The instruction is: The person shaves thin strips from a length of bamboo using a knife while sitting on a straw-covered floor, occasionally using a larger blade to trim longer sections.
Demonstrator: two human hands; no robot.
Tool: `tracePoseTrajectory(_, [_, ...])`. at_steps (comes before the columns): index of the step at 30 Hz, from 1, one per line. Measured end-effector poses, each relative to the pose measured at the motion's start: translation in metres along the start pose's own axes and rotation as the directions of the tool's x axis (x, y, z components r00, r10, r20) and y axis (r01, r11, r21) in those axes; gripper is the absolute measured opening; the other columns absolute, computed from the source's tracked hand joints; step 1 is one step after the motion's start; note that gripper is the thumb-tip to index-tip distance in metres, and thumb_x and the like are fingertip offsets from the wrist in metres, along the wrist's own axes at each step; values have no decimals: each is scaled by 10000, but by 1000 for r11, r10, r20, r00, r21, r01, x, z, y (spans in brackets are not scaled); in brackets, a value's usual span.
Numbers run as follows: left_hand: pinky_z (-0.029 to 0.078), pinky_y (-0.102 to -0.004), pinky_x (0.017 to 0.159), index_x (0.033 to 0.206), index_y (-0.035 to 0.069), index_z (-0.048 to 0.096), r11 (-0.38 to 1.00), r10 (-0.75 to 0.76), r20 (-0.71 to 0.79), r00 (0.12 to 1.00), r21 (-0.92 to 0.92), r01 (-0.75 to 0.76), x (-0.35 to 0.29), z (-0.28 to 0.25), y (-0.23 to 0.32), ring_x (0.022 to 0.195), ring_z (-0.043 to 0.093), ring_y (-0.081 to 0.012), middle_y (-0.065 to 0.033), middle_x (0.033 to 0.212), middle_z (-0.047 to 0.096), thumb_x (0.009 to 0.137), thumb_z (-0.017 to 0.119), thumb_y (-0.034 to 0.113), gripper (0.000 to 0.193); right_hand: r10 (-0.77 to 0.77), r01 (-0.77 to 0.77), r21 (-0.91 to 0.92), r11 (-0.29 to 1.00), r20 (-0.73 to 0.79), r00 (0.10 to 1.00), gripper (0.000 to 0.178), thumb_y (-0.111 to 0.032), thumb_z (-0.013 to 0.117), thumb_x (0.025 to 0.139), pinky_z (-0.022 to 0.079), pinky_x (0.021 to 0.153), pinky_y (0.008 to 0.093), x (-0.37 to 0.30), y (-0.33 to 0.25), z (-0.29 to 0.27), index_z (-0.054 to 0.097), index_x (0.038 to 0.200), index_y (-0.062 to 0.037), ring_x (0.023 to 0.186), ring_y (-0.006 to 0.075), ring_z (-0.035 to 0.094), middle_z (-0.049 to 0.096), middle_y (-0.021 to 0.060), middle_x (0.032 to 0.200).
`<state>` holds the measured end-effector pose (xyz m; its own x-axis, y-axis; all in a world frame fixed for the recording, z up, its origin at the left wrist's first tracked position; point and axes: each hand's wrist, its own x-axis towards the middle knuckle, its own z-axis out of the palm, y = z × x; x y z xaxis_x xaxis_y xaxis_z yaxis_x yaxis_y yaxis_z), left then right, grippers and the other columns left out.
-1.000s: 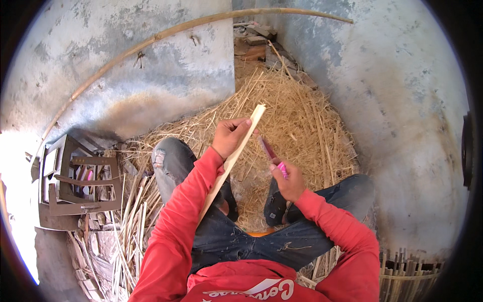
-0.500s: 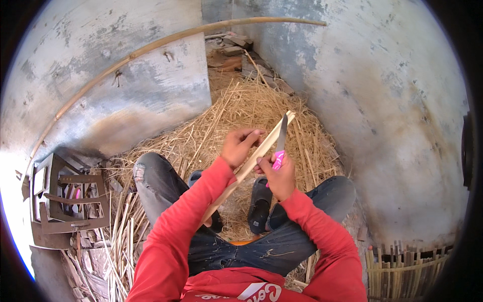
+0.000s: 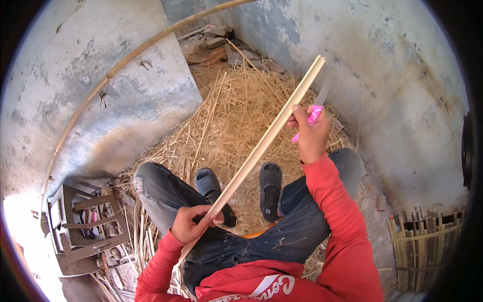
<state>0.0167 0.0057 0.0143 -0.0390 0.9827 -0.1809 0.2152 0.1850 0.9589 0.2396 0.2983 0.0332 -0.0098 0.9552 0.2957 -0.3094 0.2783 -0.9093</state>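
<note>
A long pale split bamboo strip [image 3: 259,147] runs slantwise from my lap up toward the right wall. Near its lower end, my left hand [image 3: 190,225] is closed around it, thumb on top. My right hand [image 3: 313,132] grips a knife [image 3: 316,114] by its pink patterned handle, the blade pointing up and away from me. Its thumb and fingertips also pinch the upper part of the strip. The blade lies to the right of the strip, apart from it.
Straw and thin shavings [image 3: 246,110] cover the floor ahead, between weathered walls. A bent pole [image 3: 108,75] leans along the left wall. A dark broken frame [image 3: 95,221] stands at left, beside loose strips. A slatted bamboo basket [image 3: 427,246] is at lower right.
My left hand has come down along the strip toward my lap. My right hand has moved up and right with the knife, whose blade no longer overlaps the strip. More of the strip shows.
</note>
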Motion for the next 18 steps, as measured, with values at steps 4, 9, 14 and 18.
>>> tracePoseTrajectory(4, [580, -276, 763, 1208, -66, 697, 998, 35, -14, 999, 59, -34, -26, -15, -16, 820, 712, -129, -104, 971, 761, 1035, 624, 112, 259, -19, 18, -22, 1000, -60, 998, 206, -72, 712, 962, 587, 587, 289, 6, -10, 1, 514, 912, -51, 652, 142, 680, 669, 75, 797])
tracePoseTrajectory(9, [567, -268, 742, 1216, -45, 651, 999, -37, 75, 996, 7, 37, -37, -18, -34, 814, 698, -119, -77, 933, 729, 1061, 579, 134, 248, -120, 113, -70, 991, -98, 988, 184, -95, 702, 973, 536, 502, 269, 24, -13, -11, 528, 929, -54, 608, 125, 660, 662, 62, 766])
tracePoseTrajectory(14, [472, -231, 604, 1188, -15, 629, 996, -84, -138, 987, -37, 80, -34, 2, -32, 683, 594, -66, -12, 811, 656, 1083, 539, 176, 235, 136, -47, -389, 920, 205, 969, 248, -255, 608, 1047, 467, 506, 301, 1, -39, -10, 599, 960, -22, 560, 137, 602, 628, 57, 704])
tracePoseTrajectory(18, [455, -232, 601, 1159, -28, 650, 989, 51, -289, 956, 147, -8, -18, 13, -18, 672, 583, -60, -21, 767, 659, 1074, 543, 150, 224, -12, 204, -586, 784, 315, 949, 376, -330, 537, 1071, 393, 519, 320, -5, -12, -19, 628, 875, -21, 545, 137, 509, 577, 57, 649])
